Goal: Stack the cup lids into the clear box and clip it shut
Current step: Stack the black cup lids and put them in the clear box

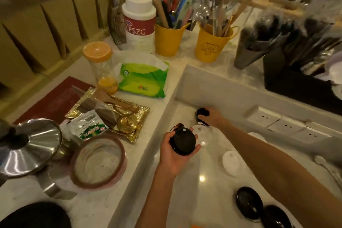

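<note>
Cup lids are what your hands are on: your left hand [174, 151] is curled around a small stack of black lids [182, 141], thumb on the near left edge and fingers wrapped under the far side, holding it just above the white lower counter [203, 190]. The stack sits tilted, its flat top turned up toward you and a little to the right, so its round faces stay aligned and it looks ready to take another lid. Your right hand [212, 116] reaches farther away across that counter, fingers closed over another black lid [202, 112] near the back wall; whether it is lifted or resting on the surface cannot be told. Between your hands lies something clear and rounded [200, 131], too faint to say whether it belongs to the clear box. Two more black lids [249, 203] lie flat, side by side, near your right elbow, with a white lid [232, 162] beyond them. On the raised counter to your left stand a gold tray [142, 113], a green wipes pack [143, 79] and a steel pot lid [31, 146].
</note>
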A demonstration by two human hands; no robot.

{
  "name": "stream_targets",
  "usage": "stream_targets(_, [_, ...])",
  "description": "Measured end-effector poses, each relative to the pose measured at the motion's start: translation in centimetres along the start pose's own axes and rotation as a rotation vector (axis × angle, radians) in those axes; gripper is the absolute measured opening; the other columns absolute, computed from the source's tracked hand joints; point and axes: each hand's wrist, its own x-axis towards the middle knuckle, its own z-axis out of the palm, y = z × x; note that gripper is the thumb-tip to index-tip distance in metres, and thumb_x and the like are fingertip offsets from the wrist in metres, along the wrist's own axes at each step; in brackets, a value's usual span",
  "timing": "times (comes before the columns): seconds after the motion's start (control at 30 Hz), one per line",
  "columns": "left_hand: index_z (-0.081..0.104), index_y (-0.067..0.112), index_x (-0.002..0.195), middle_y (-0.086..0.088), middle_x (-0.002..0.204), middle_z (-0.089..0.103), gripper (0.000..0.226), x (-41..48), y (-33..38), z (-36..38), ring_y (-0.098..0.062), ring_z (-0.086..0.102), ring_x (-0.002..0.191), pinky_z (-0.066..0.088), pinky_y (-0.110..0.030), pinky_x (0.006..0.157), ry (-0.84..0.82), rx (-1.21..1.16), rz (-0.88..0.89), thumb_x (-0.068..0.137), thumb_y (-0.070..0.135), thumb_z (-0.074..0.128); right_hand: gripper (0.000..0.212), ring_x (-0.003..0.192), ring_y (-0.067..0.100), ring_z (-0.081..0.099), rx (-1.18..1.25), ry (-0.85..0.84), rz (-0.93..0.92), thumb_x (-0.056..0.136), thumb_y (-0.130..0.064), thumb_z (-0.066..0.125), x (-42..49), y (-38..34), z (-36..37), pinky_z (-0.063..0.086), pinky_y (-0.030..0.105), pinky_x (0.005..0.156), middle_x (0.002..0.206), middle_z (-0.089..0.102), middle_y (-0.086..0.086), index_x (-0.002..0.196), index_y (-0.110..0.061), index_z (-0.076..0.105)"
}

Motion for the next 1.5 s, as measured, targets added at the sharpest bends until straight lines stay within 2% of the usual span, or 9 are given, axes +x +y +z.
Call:
stream_targets(0.23, [0.061, 0.012, 0.13, -0.023, 0.141, 0.061, 0.042, -0.2, 0.2, -0.6, -0.043, 0.052, 0.135, 0.047, -0.058, 0.101, 0.049, 0.042, 0.014, 0.091, 0.028, 0.059, 0.05, 0.122, 0.035, 0.051, -0.226, -0.026, 0.066, 0.088, -0.02, 0.06, 0.0, 1.0, 2.6, 0.041, 0.043, 0.106, 0.133, 0.054, 0.016, 0.135, -0.01, 0.047])
stream_targets(0.37, [0.061, 0.011, 0.133, -0.023, 0.133, 0.067, 0.045, -1.2, -0.1, -0.9, -0.044, 0.056, 0.131, 0.044, -0.062, 0.106, 0.074, 0.07, 0.039, 0.091, 0.026, 0.062, 0.03, 0.094, 0.032, 0.06, 0.07, 0.063, 0.072, 0.097, -0.015, 0.045, -1.7, 2.3, 0.5, 0.047, 0.037, 0.085, 0.108, 0.066, 0.02, 0.11, 0.004, 0.065])
stream_targets(0.53, [0.063, 0.012, 0.13, -0.022, 0.127, 0.07, 0.051, -3.6, -1.4, -0.4, -0.043, 0.061, 0.125, 0.048, -0.062, 0.102, 0.069, 0.157, 0.07, 0.082, 0.028, 0.069, 0.03, 0.107, 0.036, 0.059, 0.399, 0.304, 0.066, 0.103, -0.015, 0.037, -6.6, 4.1, -3.5, 0.046, 0.046, 0.096, 0.11, 0.063, 0.021, 0.112, 0.001, 0.061])
stream_targets(0.7, [0.069, 0.009, 0.12, -0.021, 0.122, 0.073, 0.047, -6.1, -3.4, 1.1, -0.039, 0.067, 0.108, 0.055, -0.059, 0.091, 0.043, 0.285, 0.042, 0.078, 0.031, 0.07, 0.029, 0.101, 0.028, 0.061, 0.756, 0.081, -0.117, 0.104, -0.023, 0.04, -15.0, 4.4, -5.2, 0.055, 0.035, 0.081, 0.107, 0.065, 0.017, 0.108, -0.008, 0.065])
stream_targets(0.9, [0.072, 0.017, 0.126, -0.017, 0.136, 0.066, 0.047, -8.4, -6.0, 3.2, -0.033, 0.066, 0.122, 0.048, -0.061, 0.103, -0.145, 0.414, 0.005, 0.099, 0.05, 0.055, 0.027, 0.082, 0.001, 0.063, 0.629, -0.048, -0.334, 0.104, -0.024, 0.043, -22.3, 2.2, -4.8, 0.052, 0.015, 0.069, 0.088, 0.067, -0.009, 0.097, -0.02, 0.068])
stream_targets(1.07, [0.072, 0.016, 0.124, -0.02, 0.131, 0.069, 0.042, -9.5, -7.7, 4.2, -0.034, 0.069, 0.118, 0.053, -0.059, 0.094, -0.135, 0.494, 0.057, 0.093, 0.044, 0.067, 0.023, 0.091, 0.009, 0.058, 0.523, 0.136, -0.376, 0.102, -0.015, 0.046, -24.2, 2.5, -3.2, 0.046, 0.021, 0.078, 0.1, 0.063, -0.003, 0.109, -0.009, 0.066])
stream_targets(1.23, [0.071, 0.014, 0.123, -0.02, 0.125, 0.071, 0.04, -9.9, -9.1, 4.8, -0.033, 0.067, 0.116, 0.058, -0.054, 0.092, -0.041, 0.605, 0.156, 0.101, 0.039, 0.048, 0.024, 0.093, 0.01, 0.062, 0.678, 0.157, -0.248, 0.095, -0.043, 0.054, -27.5, 4.5, -2.5, 0.051, 0.02, 0.071, 0.105, 0.062, -0.01, 0.115, -0.03, 0.061])
stream_targets(1.33, [0.071, 0.018, 0.123, -0.014, 0.116, 0.077, 0.044, -10.2, -10.3, 5.4, -0.025, 0.074, 0.108, 0.06, -0.042, 0.087, -0.065, 0.716, 0.16, 0.105, 0.037, 0.036, 0.046, 0.108, 0.012, 0.058, 0.713, 0.078, -0.223, 0.086, -0.051, 0.064, -29.3, 5.2, -1.0, 0.052, 0.021, 0.079, 0.123, 0.051, -0.006, 0.128, -0.036, 0.05])
stream_targets(1.5, [0.069, 0.009, 0.121, -0.012, 0.102, 0.079, 0.036, -10.0, -12.4, 5.5, -0.023, 0.073, 0.1, 0.061, -0.032, 0.074, -0.107, 0.734, 0.114, 0.097, 0.023, 0.046, 0.07, 0.124, 0.013, 0.041, 0.677, 0.289, -0.217, 0.079, -0.042, 0.074, -30.1, 5.9, 1.1, 0.041, 0.024, 0.099, 0.13, 0.038, -0.009, 0.14, -0.036, 0.04])
